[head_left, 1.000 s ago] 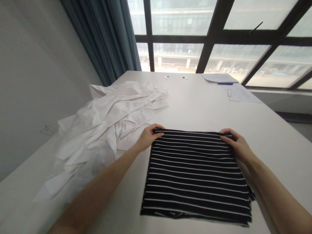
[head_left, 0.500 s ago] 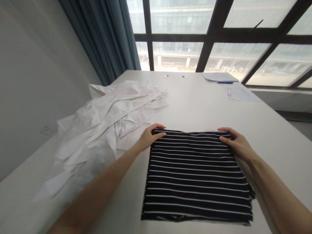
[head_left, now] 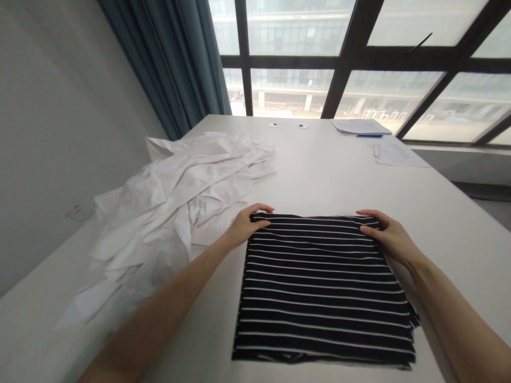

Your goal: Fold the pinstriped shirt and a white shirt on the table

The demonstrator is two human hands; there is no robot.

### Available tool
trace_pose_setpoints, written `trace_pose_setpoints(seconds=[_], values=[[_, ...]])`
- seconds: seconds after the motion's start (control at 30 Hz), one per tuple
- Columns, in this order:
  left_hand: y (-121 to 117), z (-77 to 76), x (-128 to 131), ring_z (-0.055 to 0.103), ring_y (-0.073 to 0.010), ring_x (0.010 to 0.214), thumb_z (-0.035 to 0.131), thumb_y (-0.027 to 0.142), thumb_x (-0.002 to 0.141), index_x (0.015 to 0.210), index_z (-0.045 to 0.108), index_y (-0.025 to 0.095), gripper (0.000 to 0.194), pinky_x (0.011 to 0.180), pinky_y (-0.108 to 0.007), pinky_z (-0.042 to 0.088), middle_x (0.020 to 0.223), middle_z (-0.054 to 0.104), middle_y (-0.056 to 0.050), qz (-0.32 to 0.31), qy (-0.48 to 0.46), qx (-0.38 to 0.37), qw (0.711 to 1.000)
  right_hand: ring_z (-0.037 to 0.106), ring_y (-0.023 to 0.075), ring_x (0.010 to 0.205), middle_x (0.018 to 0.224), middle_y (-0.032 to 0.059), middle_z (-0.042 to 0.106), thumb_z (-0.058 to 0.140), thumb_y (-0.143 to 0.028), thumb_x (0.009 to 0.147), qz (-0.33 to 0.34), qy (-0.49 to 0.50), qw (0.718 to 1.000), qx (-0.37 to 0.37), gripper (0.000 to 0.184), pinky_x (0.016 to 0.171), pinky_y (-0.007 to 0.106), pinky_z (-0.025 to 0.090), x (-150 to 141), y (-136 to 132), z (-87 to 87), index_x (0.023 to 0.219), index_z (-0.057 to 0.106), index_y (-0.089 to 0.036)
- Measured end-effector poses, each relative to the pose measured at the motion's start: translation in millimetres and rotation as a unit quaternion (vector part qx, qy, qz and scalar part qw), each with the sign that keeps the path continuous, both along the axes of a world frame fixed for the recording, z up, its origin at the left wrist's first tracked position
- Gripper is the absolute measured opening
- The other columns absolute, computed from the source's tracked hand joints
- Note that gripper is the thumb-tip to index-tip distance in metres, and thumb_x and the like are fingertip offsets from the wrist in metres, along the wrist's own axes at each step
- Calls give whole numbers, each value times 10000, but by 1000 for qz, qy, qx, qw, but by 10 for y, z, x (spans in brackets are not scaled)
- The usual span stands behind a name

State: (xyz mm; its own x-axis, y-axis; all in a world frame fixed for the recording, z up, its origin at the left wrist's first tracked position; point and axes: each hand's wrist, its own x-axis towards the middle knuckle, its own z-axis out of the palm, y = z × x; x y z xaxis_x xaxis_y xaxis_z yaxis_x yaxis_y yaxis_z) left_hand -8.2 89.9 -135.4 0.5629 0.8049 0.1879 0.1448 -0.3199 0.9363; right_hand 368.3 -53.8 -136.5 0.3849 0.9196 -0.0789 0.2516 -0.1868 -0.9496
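Observation:
A black cloth with thin white stripes lies folded into a rough rectangle on the white table. Its garment kind cannot be made out. My left hand pinches the far left corner between thumb and fingers. At the far right corner, my right hand grips the fabric the same way, thumb on top. The far edge runs nearly straight between both hands. Some uneven layers stick out along the right side, and loose folds show at the near edge.
A heap of crumpled white cloth covers the table's left side, close to my left forearm. Papers and a blue pen lie at the far right. Two small white discs sit near the far edge. A blue curtain hangs behind.
The far edge of the striped cloth, wavy before, is now straighter between my hands. Both hands keep their grip in almost the same place.

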Motion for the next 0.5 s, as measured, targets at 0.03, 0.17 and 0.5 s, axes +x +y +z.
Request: trace_pose_setpoints(seconds=[0.03,0.17,0.5], values=[[-2,-3,-1,675,-222,1028,717,220,776,1050,699,205,275,985,-381,507,1098,730,-49,2,1,3,1000,685,244,768,917,43,746,864,-481,629,-7,7,1000,-2,510,674,380,581,-14,-6,10,1076,728,-275],[-2,-23,-3,671,-219,1037,691,212,806,1075,693,207,269,991,-378,502,1112,721,-51,10,0,12,1000,678,223,715,839,35,741,858,-473,640,-53,31,998,5,464,624,354,569,-102,-15,25,1038,731,-271],[10,-75,16,551,-238,1250,625,146,831,1099,686,211,282,1126,-456,383,1296,624,-91,18,-15,105,994,677,286,823,851,62,707,738,-421,729,-178,-143,970,83,215,722,455,550,-30,24,-10,886,706,-277]])
